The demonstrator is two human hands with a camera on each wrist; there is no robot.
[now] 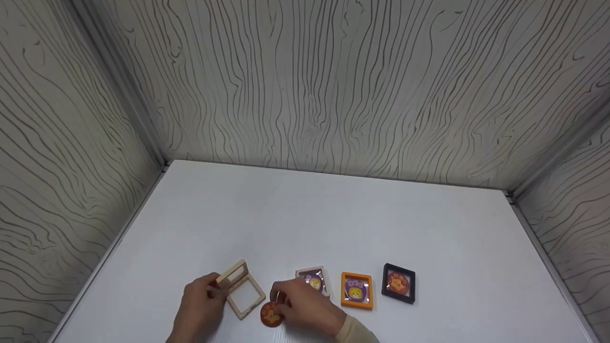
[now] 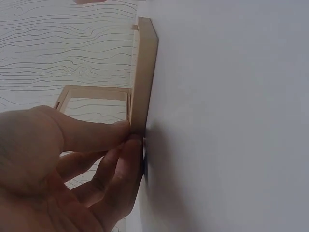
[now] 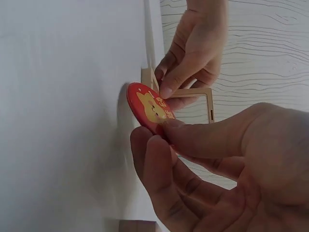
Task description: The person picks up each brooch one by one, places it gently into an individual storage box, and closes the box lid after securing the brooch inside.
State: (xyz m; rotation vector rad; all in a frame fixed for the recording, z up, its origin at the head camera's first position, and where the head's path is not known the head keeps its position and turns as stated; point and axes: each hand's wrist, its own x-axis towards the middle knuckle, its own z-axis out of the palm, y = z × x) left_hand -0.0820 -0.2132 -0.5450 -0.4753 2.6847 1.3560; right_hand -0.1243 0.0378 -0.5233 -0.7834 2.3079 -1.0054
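A small hinged wooden frame [image 1: 252,308] with clear windows lies unfolded on the table, its lid [image 3: 210,104] tilted up. My left hand [image 1: 202,300] pinches its left side near the hinge, thumb against the wood in the left wrist view. Just right of the frame, my right hand [image 1: 307,302] holds a round red badge [image 3: 149,108] by its edge between thumb and fingers. The badge bears a yellow cartoon animal and is tilted, printed face toward the thumb. Part of its lower edge is hidden behind the fingers.
Behind my right hand sits a pale frame [image 1: 326,282] with a purple badge, partly covered. Farther right are an orange frame [image 1: 356,306] with a purple badge and a black frame [image 1: 399,299] with a red one. Wood-grain panels [image 1: 305,95] enclose the white table [image 1: 333,209].
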